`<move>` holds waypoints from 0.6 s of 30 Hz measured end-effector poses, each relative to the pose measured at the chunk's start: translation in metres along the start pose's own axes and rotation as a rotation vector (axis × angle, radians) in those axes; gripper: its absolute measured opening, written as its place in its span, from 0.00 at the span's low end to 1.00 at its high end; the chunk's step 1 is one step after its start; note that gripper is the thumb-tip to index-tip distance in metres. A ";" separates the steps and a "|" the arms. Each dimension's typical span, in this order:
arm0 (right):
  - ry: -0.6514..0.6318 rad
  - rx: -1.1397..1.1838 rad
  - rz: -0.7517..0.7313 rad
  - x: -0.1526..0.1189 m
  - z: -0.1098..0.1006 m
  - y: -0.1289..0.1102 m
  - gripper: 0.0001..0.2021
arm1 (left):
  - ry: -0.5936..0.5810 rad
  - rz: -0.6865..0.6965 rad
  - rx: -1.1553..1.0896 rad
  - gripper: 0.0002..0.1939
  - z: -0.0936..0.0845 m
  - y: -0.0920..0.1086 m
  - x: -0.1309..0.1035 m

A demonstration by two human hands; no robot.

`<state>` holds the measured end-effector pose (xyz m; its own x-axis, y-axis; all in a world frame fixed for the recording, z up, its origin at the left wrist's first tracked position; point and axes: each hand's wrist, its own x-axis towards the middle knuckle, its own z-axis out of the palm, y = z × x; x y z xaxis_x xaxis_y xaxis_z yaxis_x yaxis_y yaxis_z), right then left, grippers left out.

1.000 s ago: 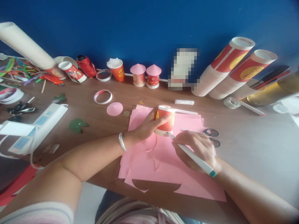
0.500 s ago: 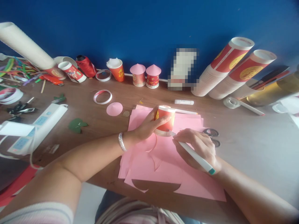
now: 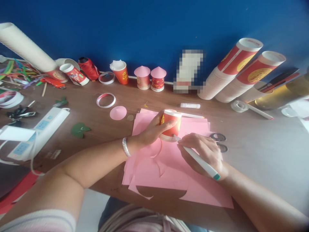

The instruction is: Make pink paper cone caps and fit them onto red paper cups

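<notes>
Fingers of my left hand (image 3: 154,129) are wrapped round a short red paper cup (image 3: 172,125) with a white rim, held above pink paper sheets (image 3: 164,175). My right hand (image 3: 204,148) grips a white marker (image 3: 200,162) with a green end; its tip meets the cup's lower edge, where a small dark mark shows. Black-handled scissors (image 3: 218,137) lie just beyond my right hand, partly hidden. Left of the sheets is a pink paper cone (image 3: 118,112). Two small red cups with pink cone tops (image 3: 158,79) stand near the wall.
Tall cup stacks (image 3: 227,71) lean at the back right, near a tape roll (image 3: 239,106). A glue stick (image 3: 190,105) lies behind the sheets. At the left are a power strip (image 3: 40,133), green scraps (image 3: 79,129), a paper ring (image 3: 106,100) and a red thread spool (image 3: 89,68).
The marker and its tip have shifted slightly left along the cup's lower edge with my right hand. The cup is turned or tilted very slightly in my left hand.
</notes>
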<state>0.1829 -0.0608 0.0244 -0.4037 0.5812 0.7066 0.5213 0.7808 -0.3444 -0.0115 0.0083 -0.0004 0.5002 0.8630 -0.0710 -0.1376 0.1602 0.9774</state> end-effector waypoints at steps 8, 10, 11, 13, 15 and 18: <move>-0.026 0.028 0.019 -0.007 0.000 0.003 0.13 | -0.012 0.000 -0.019 0.21 0.000 0.000 0.001; -0.005 0.002 0.025 -0.006 0.001 0.003 0.13 | -0.010 -0.007 -0.031 0.21 0.000 0.000 0.001; 0.008 -0.013 0.028 -0.005 0.001 0.002 0.13 | -0.008 -0.011 -0.033 0.21 0.000 0.000 0.001; 0.029 -0.041 0.031 -0.003 0.002 0.001 0.13 | -0.007 -0.020 -0.034 0.21 0.000 0.000 0.001; 0.039 -0.058 0.028 -0.002 0.002 0.000 0.13 | -0.007 -0.028 -0.041 0.22 0.000 0.000 0.001; 0.055 -0.069 0.025 -0.002 0.003 0.000 0.13 | -0.009 -0.034 -0.073 0.21 0.001 0.000 0.001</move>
<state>0.1814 -0.0613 0.0216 -0.3489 0.5857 0.7316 0.5823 0.7471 -0.3205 -0.0103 0.0088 -0.0006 0.5132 0.8522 -0.1023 -0.1821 0.2246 0.9573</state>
